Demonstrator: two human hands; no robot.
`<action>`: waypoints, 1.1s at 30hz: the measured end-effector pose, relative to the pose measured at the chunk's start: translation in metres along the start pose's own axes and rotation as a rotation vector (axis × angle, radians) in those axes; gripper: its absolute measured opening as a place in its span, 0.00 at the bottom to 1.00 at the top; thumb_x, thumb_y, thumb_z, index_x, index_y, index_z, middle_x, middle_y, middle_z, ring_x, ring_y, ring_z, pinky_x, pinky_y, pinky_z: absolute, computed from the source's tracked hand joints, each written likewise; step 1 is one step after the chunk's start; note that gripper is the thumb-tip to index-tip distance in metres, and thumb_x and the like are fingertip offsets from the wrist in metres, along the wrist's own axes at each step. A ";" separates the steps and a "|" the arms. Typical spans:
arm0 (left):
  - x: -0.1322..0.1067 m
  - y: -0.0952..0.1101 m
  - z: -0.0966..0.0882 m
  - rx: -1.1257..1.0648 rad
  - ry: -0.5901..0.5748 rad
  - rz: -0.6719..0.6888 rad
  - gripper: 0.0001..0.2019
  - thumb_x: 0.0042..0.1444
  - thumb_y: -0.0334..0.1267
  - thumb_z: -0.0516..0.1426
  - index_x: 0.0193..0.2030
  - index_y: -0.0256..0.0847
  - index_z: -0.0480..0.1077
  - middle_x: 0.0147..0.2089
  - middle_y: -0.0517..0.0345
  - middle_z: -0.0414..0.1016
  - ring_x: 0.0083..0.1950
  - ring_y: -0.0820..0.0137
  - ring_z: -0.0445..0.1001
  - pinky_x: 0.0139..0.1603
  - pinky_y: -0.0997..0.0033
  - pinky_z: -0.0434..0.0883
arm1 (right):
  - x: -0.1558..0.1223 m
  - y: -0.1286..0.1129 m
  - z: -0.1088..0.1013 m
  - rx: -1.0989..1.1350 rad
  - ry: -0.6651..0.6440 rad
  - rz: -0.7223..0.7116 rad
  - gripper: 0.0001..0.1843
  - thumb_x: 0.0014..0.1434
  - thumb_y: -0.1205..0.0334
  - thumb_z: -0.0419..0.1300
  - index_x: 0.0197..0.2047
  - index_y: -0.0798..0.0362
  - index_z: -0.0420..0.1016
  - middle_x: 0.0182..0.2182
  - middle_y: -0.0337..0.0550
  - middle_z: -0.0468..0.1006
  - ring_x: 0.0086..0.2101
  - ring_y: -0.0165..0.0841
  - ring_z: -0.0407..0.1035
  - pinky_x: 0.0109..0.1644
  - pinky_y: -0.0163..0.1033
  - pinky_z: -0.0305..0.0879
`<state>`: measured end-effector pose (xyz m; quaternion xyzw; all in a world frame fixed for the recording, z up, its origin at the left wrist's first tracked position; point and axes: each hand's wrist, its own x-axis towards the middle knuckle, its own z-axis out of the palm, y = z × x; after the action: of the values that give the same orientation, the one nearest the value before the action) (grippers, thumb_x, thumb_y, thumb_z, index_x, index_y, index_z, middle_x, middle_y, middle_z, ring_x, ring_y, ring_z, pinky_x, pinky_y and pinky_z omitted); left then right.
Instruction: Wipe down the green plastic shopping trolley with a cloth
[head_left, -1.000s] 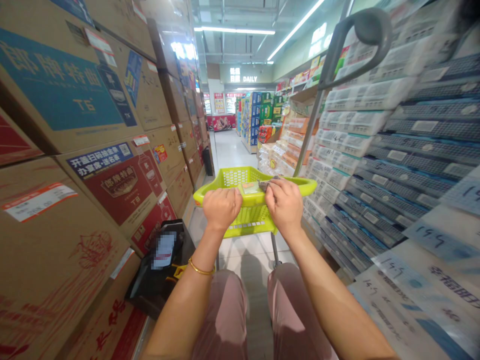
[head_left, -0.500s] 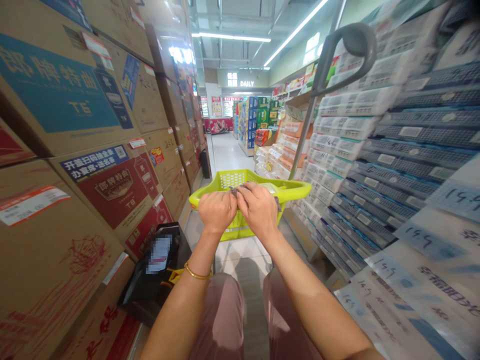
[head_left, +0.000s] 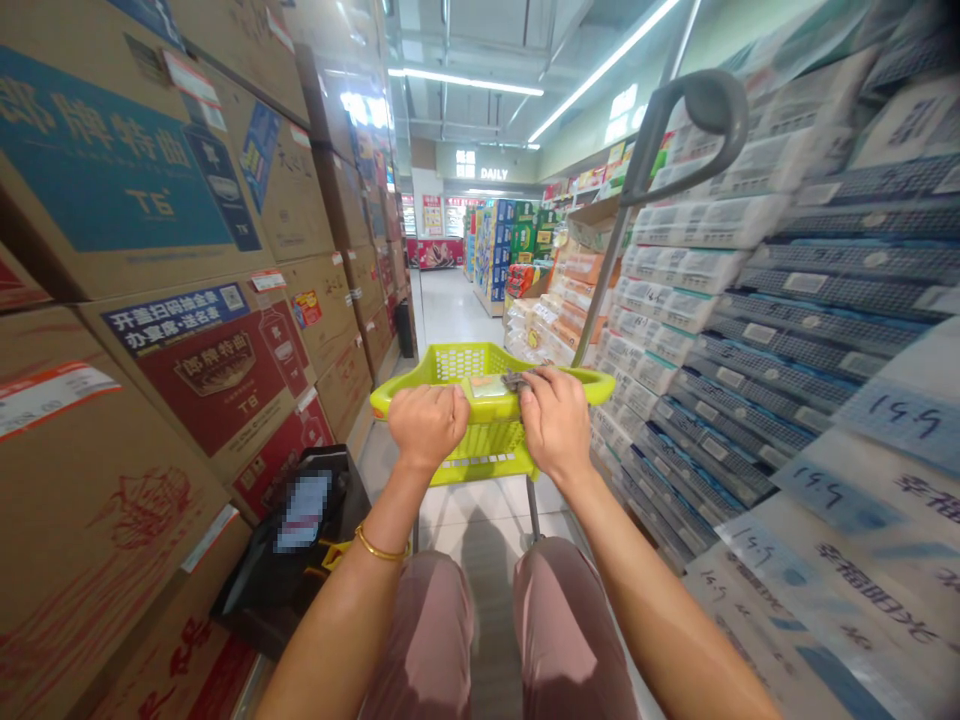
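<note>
A lime-green shopping cart stands right in front of me, with its plastic handle bar across the near side. My left hand is closed around the left part of that handle. On the right part lies my right hand, its fingers bent over a crumpled grey cloth pressed against the handle. Between the two hands a pale label shows on the bar. Much of the cloth is hidden under the right fingers.
Stacked cardboard cartons wall the left side. A black box sits low beside my left arm. Stacks of packaged paper line the right, where a grey pole with a looped handle leans. Tiled aisle floor runs ahead.
My right hand has slid right along the handle with the cloth, away from the left hand. The left hand has shifted slightly left. The label between them is now uncovered.
</note>
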<state>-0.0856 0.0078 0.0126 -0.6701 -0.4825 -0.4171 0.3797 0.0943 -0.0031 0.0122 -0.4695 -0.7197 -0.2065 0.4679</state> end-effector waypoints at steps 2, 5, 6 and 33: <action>0.000 0.000 0.000 -0.015 -0.019 -0.009 0.18 0.61 0.37 0.48 0.21 0.42 0.67 0.21 0.55 0.72 0.24 0.68 0.68 0.30 0.63 0.49 | -0.001 -0.019 0.004 0.020 -0.045 -0.087 0.20 0.64 0.60 0.47 0.54 0.56 0.70 0.52 0.50 0.73 0.54 0.41 0.61 0.59 0.48 0.59; 0.000 -0.003 -0.001 -0.026 -0.037 -0.009 0.17 0.60 0.38 0.49 0.21 0.42 0.67 0.21 0.54 0.73 0.25 0.68 0.68 0.30 0.63 0.50 | 0.000 -0.039 0.010 -0.005 -0.067 -0.164 0.20 0.63 0.61 0.49 0.56 0.55 0.69 0.53 0.48 0.73 0.56 0.41 0.60 0.61 0.47 0.57; -0.001 -0.005 -0.001 -0.027 -0.038 -0.007 0.17 0.60 0.38 0.49 0.20 0.42 0.67 0.20 0.54 0.72 0.25 0.68 0.68 0.30 0.63 0.50 | 0.001 -0.040 0.012 -0.017 -0.061 -0.187 0.20 0.63 0.61 0.49 0.55 0.55 0.70 0.53 0.47 0.74 0.56 0.41 0.61 0.60 0.46 0.58; -0.002 -0.020 -0.002 -0.011 0.043 0.042 0.19 0.58 0.36 0.48 0.16 0.42 0.64 0.17 0.56 0.68 0.22 0.69 0.66 0.28 0.64 0.49 | 0.003 -0.053 0.019 -0.025 -0.011 -0.144 0.17 0.62 0.59 0.51 0.51 0.49 0.73 0.48 0.43 0.77 0.52 0.39 0.65 0.56 0.44 0.61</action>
<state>-0.1052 0.0107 0.0136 -0.6732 -0.4576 -0.4260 0.3949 0.0386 -0.0121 0.0133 -0.4234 -0.7517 -0.2461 0.4418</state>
